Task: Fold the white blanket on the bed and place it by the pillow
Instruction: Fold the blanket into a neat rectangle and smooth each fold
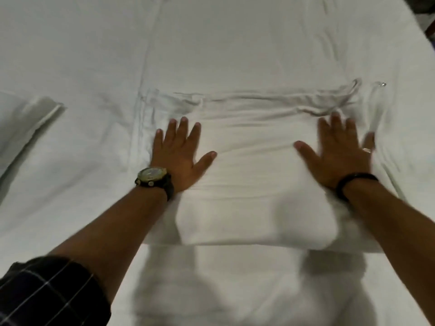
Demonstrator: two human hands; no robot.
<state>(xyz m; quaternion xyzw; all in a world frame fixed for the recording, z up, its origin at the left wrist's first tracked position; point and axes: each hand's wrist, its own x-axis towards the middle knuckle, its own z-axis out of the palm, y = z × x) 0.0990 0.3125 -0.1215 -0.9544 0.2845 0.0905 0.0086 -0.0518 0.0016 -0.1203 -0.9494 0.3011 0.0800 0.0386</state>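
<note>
The white blanket [256, 175] lies folded into a thick rectangle on the bed, in the middle of the head view. My left hand [182, 151] rests flat on its left part, fingers spread, with a watch on the wrist. Flat on the blanket's right part, blurred by motion, is my right hand [339, 154], fingers apart, with a ring and a dark wristband. Neither hand grips the cloth. A corner of a white pillow [26, 118] shows at the left edge.
The white bed sheet [211, 43] stretches beyond the blanket with creases. The bed's far right edge [421, 27] meets a dark area at the top right corner. My shadow falls on the sheet in front of the blanket.
</note>
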